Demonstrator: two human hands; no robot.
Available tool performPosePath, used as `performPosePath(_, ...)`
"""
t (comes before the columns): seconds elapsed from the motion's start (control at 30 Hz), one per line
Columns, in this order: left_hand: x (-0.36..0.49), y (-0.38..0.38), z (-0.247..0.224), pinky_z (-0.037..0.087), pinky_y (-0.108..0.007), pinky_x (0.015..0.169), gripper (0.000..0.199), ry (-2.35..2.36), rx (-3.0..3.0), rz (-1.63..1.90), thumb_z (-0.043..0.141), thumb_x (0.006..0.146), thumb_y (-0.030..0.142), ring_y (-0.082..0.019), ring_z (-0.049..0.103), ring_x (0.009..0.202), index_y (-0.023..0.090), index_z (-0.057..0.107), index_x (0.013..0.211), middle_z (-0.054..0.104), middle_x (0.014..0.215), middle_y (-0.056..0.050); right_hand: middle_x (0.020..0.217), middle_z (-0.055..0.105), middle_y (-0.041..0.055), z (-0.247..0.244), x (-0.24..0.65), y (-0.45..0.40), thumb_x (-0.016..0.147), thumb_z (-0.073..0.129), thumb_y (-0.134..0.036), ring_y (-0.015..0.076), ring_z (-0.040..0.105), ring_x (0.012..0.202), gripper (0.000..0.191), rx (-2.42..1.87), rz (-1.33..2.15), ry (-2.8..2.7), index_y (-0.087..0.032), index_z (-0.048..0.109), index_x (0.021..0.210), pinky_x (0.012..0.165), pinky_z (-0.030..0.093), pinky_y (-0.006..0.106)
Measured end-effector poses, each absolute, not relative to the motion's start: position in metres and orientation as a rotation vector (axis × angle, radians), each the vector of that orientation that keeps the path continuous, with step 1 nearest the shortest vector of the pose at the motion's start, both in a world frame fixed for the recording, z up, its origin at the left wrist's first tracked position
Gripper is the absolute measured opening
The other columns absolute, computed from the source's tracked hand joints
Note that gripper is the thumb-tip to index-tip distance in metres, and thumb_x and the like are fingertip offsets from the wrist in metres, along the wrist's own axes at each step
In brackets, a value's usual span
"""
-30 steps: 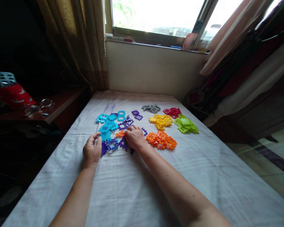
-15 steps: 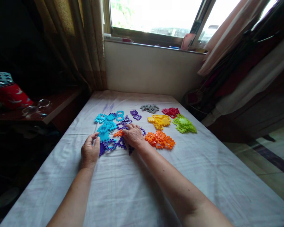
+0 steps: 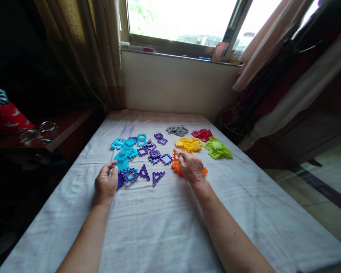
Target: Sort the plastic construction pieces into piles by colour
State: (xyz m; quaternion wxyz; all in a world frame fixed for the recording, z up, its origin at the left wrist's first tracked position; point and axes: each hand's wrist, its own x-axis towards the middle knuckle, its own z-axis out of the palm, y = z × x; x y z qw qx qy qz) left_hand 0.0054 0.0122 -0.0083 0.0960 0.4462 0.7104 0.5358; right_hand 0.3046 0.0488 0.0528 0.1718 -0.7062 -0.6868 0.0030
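Note:
My right hand [image 3: 192, 167] pinches an orange interlocking tile [image 3: 175, 154] with notched edges, held over the orange tile pile [image 3: 176, 169], which the hand partly covers. My left hand [image 3: 105, 182] lies at the left, thumb and fingers apart, beside the light blue tiles [image 3: 122, 163]; whether its fingertips touch them I cannot tell. Close by it are a purple square frame tile [image 3: 130, 175] and two purple triangle tiles, one upright-looking [image 3: 144, 172] and one further right [image 3: 158, 178]. More purple tiles [image 3: 154, 155] are scattered between my hands.
Beyond my right hand are piles of yellow tiles [image 3: 188, 145], green tiles [image 3: 218, 148], red tiles [image 3: 202, 135] and grey tiles [image 3: 177, 131]. All lie on a white cloth [image 3: 147, 227]. A dark side table [image 3: 68, 127] with glasses [image 3: 39, 131] stands left; clothes [image 3: 290, 83] hang right.
My right hand has moved right from among the purple tiles to the orange pile, carrying the orange tile. The purple tiles it covered now show. My left hand has stayed in place.

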Motion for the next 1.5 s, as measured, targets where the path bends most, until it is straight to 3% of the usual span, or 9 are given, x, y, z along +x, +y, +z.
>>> performPosePath(0.1,0.006,0.012,-0.008,0.052,-0.030,0.073,0.041,2.101,1.345,1.610,0.054,0.076,0.048,-0.019,0.066,0.077,0.022,0.073,0.100,0.075,0.092,-0.004,0.121,0.069,0.0092,0.048,0.320,0.042,0.096,0.045,-0.029,0.0248,0.059,0.111,0.032,-2.026,-0.065,-1.936,-0.024,0.072,0.112,0.093,0.041,0.035)
performPosePath(0.23,0.005,0.013,-0.008,0.052,-0.030,0.074,0.040,2.100,1.351,1.608,0.054,0.075,0.048,-0.020,0.066,0.079,0.022,0.073,0.099,0.075,0.091,-0.004,0.145,0.053,0.0118,0.041,0.307,0.042,0.092,0.054,-0.047,0.0293,0.046,0.129,0.044,-1.955,-0.097,-2.037,-0.025,0.063,0.128,0.103,0.036,0.043)
performPosePath(0.33,0.004,0.012,-0.007,0.051,-0.030,0.072,0.041,2.112,1.325,1.583,0.054,0.075,0.049,-0.019,0.066,0.078,0.022,0.073,0.100,0.075,0.091,-0.004,0.136,0.058,0.0119,0.037,0.297,0.045,0.089,0.055,-0.052,0.0309,0.050,0.123,0.043,-1.954,-0.043,-2.197,-0.027,0.066,0.122,0.102,0.035,0.048)
performPosePath(0.43,0.004,0.013,-0.006,0.051,-0.031,0.073,0.044,2.126,1.295,1.571,0.054,0.073,0.050,-0.020,0.066,0.079,0.022,0.073,0.101,0.075,0.091,-0.004,0.126,0.064,0.0096,0.033,0.303,0.046,0.090,0.053,-0.047,0.0275,0.056,0.112,0.036,-1.979,-0.014,-2.225,-0.027,0.067,0.116,0.097,0.037,0.044)
performPosePath(0.67,0.002,0.013,-0.008,0.052,-0.031,0.076,0.044,2.126,1.316,1.561,0.056,0.075,0.051,-0.021,0.068,0.084,0.022,0.073,0.103,0.075,0.095,-0.004,0.134,0.061,0.0082,0.027,0.348,0.036,0.089,0.053,-0.044,0.0259,0.057,0.117,0.035,-2.002,-0.081,-2.182,-0.028,0.067,0.117,0.096,0.037,0.040)
performPosePath(1.13,0.002,0.012,-0.007,0.052,-0.032,0.075,0.046,2.149,1.308,1.549,0.054,0.075,0.052,-0.019,0.063,0.077,0.022,0.073,0.103,0.074,0.092,-0.004,0.132,0.065,0.0093,0.009,0.456,0.027,0.089,0.055,-0.037,0.0253,0.059,0.114,0.037,-2.049,-0.294,-2.106,-0.024,0.070,0.119,0.096,0.039,0.036)
performPosePath(1.33,0.005,0.010,-0.002,0.052,-0.032,0.074,0.044,2.184,1.294,1.501,0.054,0.074,0.050,-0.019,0.063,0.076,0.023,0.073,0.102,0.074,0.096,-0.004,0.130,0.065,0.0110,0.005,0.478,0.030,0.088,0.058,-0.039,0.0283,0.057,0.117,0.037,-2.052,-0.421,-2.077,-0.023,0.071,0.118,0.104,0.035,0.043)
performPosePath(1.5,0.005,0.011,-0.005,0.053,-0.034,0.083,0.040,2.166,1.310,1.513,0.056,0.075,0.047,-0.022,0.068,0.089,0.023,0.073,0.103,0.075,0.100,-0.005,0.140,0.058,0.0157,0.014,0.446,0.030,0.088,0.058,-0.041,0.0331,0.048,0.129,0.048,-1.980,-0.436,-2.045,-0.020,0.063,0.130,0.110,0.028,0.051)
